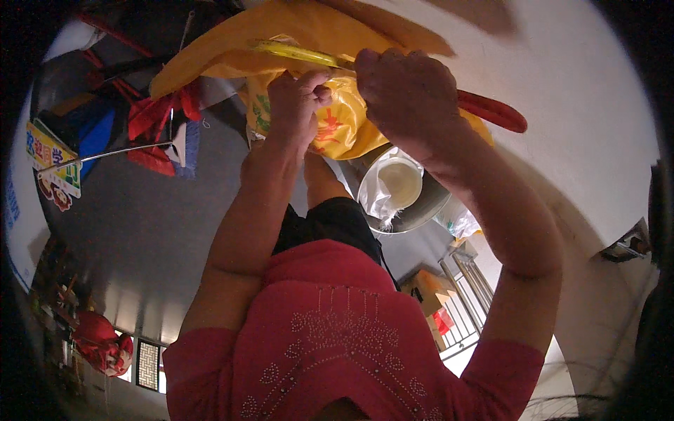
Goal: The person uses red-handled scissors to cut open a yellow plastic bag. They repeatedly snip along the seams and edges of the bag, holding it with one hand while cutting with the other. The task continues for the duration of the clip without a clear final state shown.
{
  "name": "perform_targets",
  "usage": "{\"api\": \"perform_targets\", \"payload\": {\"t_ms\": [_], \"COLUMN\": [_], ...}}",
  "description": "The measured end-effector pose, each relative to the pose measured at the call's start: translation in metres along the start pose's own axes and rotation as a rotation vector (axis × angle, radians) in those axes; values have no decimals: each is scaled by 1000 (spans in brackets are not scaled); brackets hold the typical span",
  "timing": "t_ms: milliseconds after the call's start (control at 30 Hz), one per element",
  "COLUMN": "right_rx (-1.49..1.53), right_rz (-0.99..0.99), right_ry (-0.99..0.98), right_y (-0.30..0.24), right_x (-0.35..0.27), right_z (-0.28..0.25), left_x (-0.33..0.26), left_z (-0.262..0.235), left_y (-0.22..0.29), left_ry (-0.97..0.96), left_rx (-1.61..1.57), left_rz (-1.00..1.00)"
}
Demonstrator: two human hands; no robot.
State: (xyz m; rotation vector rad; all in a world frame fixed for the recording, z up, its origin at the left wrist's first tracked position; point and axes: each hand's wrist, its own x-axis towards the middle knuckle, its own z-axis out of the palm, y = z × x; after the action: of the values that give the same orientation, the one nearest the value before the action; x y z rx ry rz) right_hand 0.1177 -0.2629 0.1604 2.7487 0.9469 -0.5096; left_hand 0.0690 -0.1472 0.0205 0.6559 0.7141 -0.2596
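Note:
In my right hand (411,98) is a long, slim tool with a red handle end (491,111) and a yellow end (302,52). My fingers wrap round its middle and hide that part, so I cannot tell its exact kind. Close beside it, my left hand (298,105) is closed, the thumb over curled fingers, against a yellow sack (347,116) with red and green print. What those fingers pinch is hidden. An orange-yellow cloth-like sheet (232,45) spreads above both hands, and the tool's yellow end lies across it.
Below the sack stands a round metal vessel (432,210) holding a white plastic bag (381,200) and a pale bowl (401,184). Red cloth (151,137) and a metal rod (105,154) are at left. A cardboard box (428,295) and railing (467,295) appear lower right.

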Motion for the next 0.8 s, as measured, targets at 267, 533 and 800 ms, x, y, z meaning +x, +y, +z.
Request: {"api": "perform_targets", "payload": {"t_ms": [267, 533, 800], "right_rx": [12, -7, 22], "right_rz": [29, 41, 37], "right_ry": [50, 92, 72], "right_y": [19, 27, 17], "right_x": [-22, -27, -27], "right_z": [1, -5, -7], "left_x": [-3, -7, -7], "left_z": [-6, -2, -6], "left_y": [-5, -4, -2], "left_ry": [-107, -31, -34], "left_rx": [-27, 136, 102], "left_rz": [20, 87, 18]}}
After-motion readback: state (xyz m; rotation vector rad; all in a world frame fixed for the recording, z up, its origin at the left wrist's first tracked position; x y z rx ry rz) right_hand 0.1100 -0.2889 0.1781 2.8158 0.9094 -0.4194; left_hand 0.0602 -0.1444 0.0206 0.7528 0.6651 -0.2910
